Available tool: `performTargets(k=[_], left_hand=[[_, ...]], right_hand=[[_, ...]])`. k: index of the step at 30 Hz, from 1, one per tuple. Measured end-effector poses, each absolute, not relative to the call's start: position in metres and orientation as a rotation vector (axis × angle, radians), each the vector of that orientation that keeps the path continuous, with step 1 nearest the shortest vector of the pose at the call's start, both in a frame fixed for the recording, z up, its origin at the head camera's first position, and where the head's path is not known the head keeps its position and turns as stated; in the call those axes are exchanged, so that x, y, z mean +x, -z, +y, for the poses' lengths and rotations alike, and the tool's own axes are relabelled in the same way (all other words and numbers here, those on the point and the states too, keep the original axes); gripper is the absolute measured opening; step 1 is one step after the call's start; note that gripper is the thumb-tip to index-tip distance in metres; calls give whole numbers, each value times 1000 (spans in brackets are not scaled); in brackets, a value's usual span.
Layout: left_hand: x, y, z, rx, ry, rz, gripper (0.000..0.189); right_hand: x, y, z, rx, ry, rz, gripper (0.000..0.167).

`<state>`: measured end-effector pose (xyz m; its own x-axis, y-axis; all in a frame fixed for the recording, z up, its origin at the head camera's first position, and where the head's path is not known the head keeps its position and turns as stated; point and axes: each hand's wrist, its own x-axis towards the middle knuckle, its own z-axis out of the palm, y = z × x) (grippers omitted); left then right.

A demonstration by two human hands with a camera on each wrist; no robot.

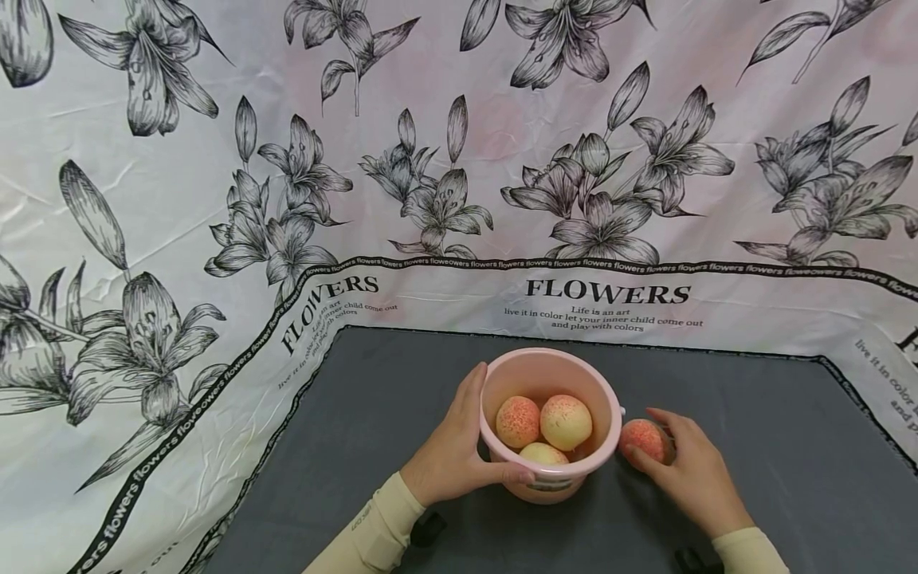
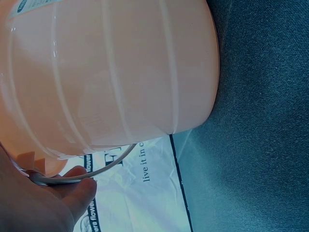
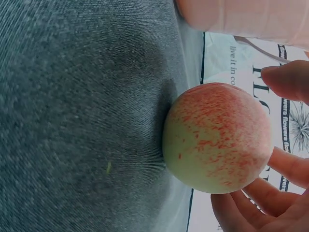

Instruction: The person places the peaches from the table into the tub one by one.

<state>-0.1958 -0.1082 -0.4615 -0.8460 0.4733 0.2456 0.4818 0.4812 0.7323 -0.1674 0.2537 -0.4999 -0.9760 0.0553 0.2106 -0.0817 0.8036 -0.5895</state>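
A pink plastic bucket (image 1: 548, 486) stands on the dark grey mat, slightly tilted in the head view. My left hand (image 1: 459, 446) grips its rim from the left, thumb in front and fingers along the far side. Inside the bucket lie three peaches, one red (image 1: 518, 422) and two paler (image 1: 566, 422). To the right of the bucket, a red-speckled peach (image 3: 217, 137) rests on the mat. Around it is my right hand (image 1: 692, 470); in the right wrist view its fingers touch the peach's side, while the thumb (image 3: 289, 81) stays apart from it.
A thin handle (image 2: 113, 164) hangs along the bucket's side. The grey mat (image 1: 387, 383) is bordered by a white cloth (image 1: 445, 303) printed with black flowers and lettering, which rises behind it. Small black objects (image 1: 428, 528) sit by both wrists.
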Motion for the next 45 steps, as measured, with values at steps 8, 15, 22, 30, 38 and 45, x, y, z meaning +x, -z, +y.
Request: performTargets(k=[8,15,22,30,38,45], left_hand=[[-196,461,-107,-875,1329,-2698,146],[-197,462,-107,-867,1308,-2705,146],[-196,460,-107,-866,1320,-2701,146],[-197,460,-106,-871,1312,-2690,147],[-197,461,-107,-859,1327,-2704,146],[-196,460,-107,-858,1322,-2703,146]], right_hand=[[-169,505,255,-6,-897,-2832,86],[-170,510,257,34,-884,-2797,81],[-172,509,257,58,-873,-2786,78],[-173,511,257,58,-861,-2788,79],[-174,514,257,80,-845,-2757,76],[-174,501,261,77,-825,-2712,76]])
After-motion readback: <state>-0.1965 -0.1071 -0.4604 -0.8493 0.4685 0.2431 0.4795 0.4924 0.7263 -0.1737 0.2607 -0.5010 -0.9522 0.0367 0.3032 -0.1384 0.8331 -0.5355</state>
